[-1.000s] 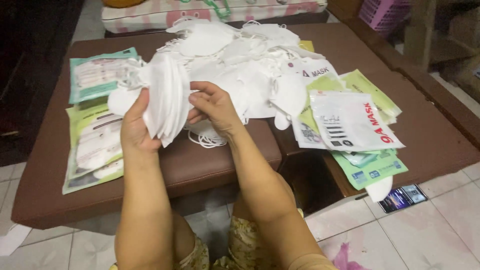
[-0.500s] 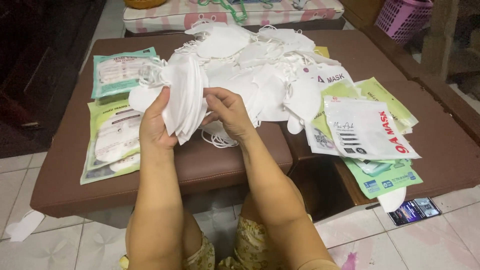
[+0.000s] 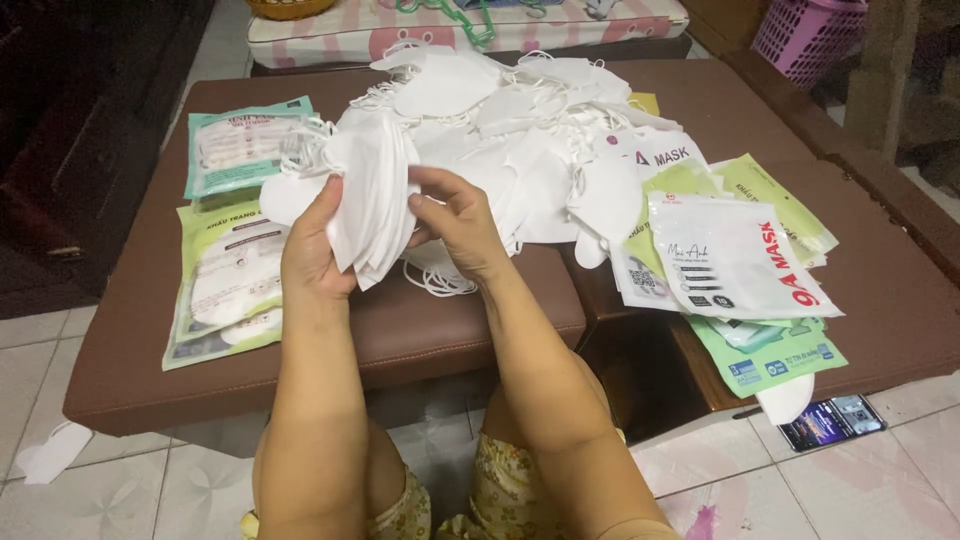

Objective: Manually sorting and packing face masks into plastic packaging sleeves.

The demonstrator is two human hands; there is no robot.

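left hand [image 3: 312,250] fingers clamp mask stack [image 3: 372,195] | right hand [image 3: 458,222] fingertips apparently pinch its edge

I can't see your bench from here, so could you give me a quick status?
Left hand grips stack of white masks. Right hand fingers its edge. Loose mask pile close behind.

Bare brown counter [image 3: 450,330] lies open right in front, just below both hands, with only a loose ear-loop [image 3: 440,280] straying onto it. Straight ahead the mask pile [image 3: 520,110] blocks the middle. Left side is lined with green packs [image 3: 225,280], right side with white and green packs [image 3: 730,260]. Far right counter edge is open; a phone [image 3: 832,421] sits on the floor there.
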